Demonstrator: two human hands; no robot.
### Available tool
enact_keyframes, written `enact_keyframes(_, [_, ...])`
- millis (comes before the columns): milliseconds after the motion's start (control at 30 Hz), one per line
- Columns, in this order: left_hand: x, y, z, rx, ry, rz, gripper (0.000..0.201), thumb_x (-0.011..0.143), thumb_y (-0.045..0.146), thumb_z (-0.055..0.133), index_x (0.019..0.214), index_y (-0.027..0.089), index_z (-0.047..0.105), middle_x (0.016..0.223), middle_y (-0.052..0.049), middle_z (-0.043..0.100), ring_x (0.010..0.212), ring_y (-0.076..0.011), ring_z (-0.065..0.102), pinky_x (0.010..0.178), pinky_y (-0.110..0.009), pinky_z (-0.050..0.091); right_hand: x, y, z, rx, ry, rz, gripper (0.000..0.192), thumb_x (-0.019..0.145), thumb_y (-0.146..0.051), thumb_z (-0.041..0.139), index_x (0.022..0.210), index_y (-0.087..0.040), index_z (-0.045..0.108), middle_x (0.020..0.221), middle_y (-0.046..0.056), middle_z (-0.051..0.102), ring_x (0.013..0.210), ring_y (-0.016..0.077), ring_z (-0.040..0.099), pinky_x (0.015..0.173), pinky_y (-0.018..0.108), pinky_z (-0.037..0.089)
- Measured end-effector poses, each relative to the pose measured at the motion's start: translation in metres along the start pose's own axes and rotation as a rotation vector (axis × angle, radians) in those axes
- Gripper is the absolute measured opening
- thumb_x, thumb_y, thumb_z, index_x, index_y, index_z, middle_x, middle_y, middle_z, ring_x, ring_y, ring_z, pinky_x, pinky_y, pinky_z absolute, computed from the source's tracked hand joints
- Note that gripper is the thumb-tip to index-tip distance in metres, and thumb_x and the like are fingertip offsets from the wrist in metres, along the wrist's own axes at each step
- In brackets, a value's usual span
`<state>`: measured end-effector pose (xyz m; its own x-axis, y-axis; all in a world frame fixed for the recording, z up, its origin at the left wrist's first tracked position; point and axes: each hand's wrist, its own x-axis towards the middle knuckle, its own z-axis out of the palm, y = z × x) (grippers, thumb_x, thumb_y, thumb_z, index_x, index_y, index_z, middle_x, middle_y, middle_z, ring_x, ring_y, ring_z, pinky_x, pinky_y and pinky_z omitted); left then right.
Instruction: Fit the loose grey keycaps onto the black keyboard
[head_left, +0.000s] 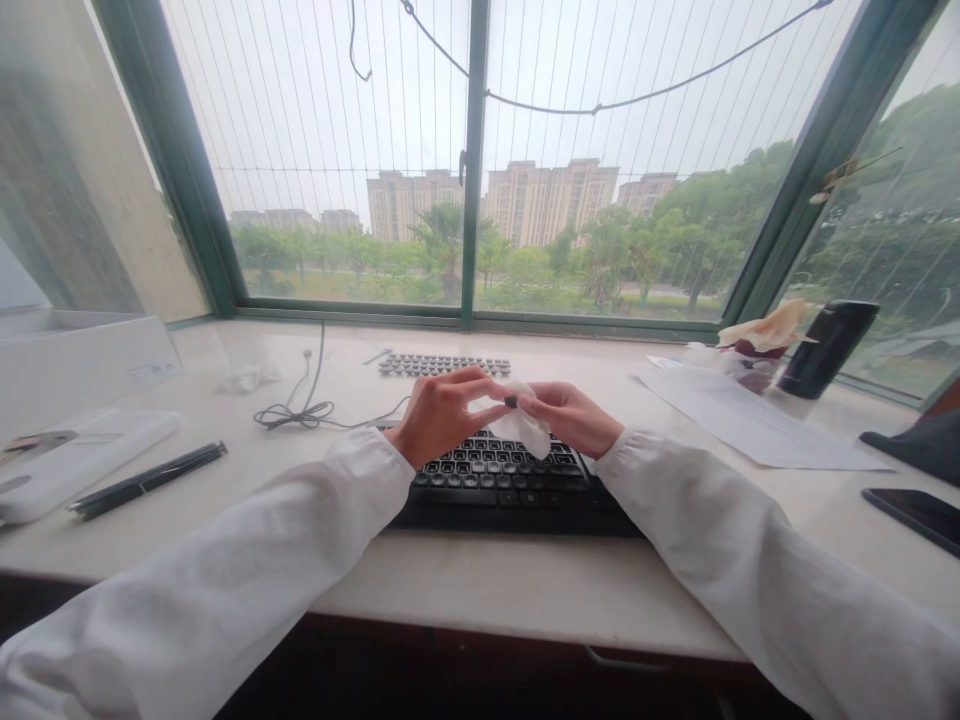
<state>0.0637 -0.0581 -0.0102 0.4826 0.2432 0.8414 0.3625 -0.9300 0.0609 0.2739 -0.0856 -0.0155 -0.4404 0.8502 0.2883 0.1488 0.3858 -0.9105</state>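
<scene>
Above a black keyboard (480, 480), my two hands meet over a small black keycap (511, 401). My left hand (442, 410) pinches the keycap between thumb and fingers. In my right hand (574, 415) is a white tissue (525, 430), pressed against the keycap and hanging down over the keys. Many key places on the keyboard show bare, without caps; my hands hide part of its upper rows. Behind the keyboard, loose keycaps (442, 366) lie in rows on the white desk (525, 580).
A coiled cable (296, 412) lies left of the keyboard. Farther left are a black pen (150, 482), a white case (97, 460) and a white box (90, 350). On the right are paper sheets (757, 415), a black bottle (829, 350) and a phone (919, 515). A window (472, 200) stands behind.
</scene>
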Motion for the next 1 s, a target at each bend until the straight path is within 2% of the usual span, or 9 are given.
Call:
enact_keyframes(133, [-0.003,-0.002,0.003,0.003,0.026,0.018,0.016,0.087,0.036,0.064,0.09,0.025,0.075,0.087,0.0,0.071,0.07,-0.0076,0.064,0.051,-0.015,0.044,0.001,-0.002,0.001,-0.064,-0.017,0.03,0.056,0.077,-0.061,0.064,0.094,-0.009,0.07,0.069,0.0,0.058,0.062,0.0106,0.046,0.058,0.024,0.034])
enact_keyframes(333, [-0.003,-0.002,0.004,-0.001,-0.027,-0.046,0.016,0.087,0.034,0.063,0.088,0.023,0.074,0.088,0.001,0.071,0.07,-0.008,0.063,0.055,-0.018,0.045,0.002,0.0,0.004,-0.245,0.117,0.039,0.063,0.077,-0.07,0.055,0.083,-0.011,0.074,0.067,0.003,0.062,0.065,0.0145,0.051,0.058,0.026,0.036])
enact_keyframes(500, [-0.003,0.001,0.005,0.035,-0.07,-0.042,0.016,0.084,0.037,0.066,0.083,0.022,0.072,0.089,0.003,0.072,0.07,-0.0084,0.064,0.058,-0.019,0.045,0.002,0.001,0.009,-0.171,0.23,0.158,0.069,0.074,-0.073,0.056,0.087,-0.008,0.076,0.061,0.004,0.063,0.057,0.0133,0.05,0.052,0.026,0.035])
enact_keyframes(767, [-0.004,0.005,0.005,0.044,-0.054,-0.048,0.017,0.083,0.04,0.067,0.081,0.023,0.071,0.086,0.005,0.072,0.064,-0.0078,0.062,0.059,-0.021,0.044,0.003,0.002,0.013,-0.136,0.29,0.17,0.065,0.073,-0.07,0.059,0.08,-0.008,0.076,0.056,0.003,0.06,0.053,0.0112,0.046,0.051,0.025,0.034])
enact_keyframes(933, [-0.004,0.009,0.007,0.065,-0.069,-0.102,0.011,0.08,0.034,0.07,0.081,0.023,0.071,0.085,0.006,0.072,0.059,-0.0076,0.06,0.056,-0.021,0.043,0.003,-0.001,0.018,-0.5,0.446,0.081,0.063,0.079,-0.068,0.053,0.071,-0.009,0.075,0.051,0.0,0.053,0.055,0.0126,0.046,0.051,0.025,0.03])
enact_keyframes(1000, [-0.004,0.011,0.007,0.063,-0.072,-0.136,0.011,0.079,0.033,0.07,0.08,0.023,0.07,0.084,0.006,0.072,0.059,-0.008,0.06,0.055,-0.021,0.042,0.002,-0.002,0.019,-0.625,0.468,0.026,0.063,0.083,-0.065,0.048,0.07,-0.01,0.074,0.052,0.0,0.053,0.058,0.013,0.047,0.053,0.024,0.03])
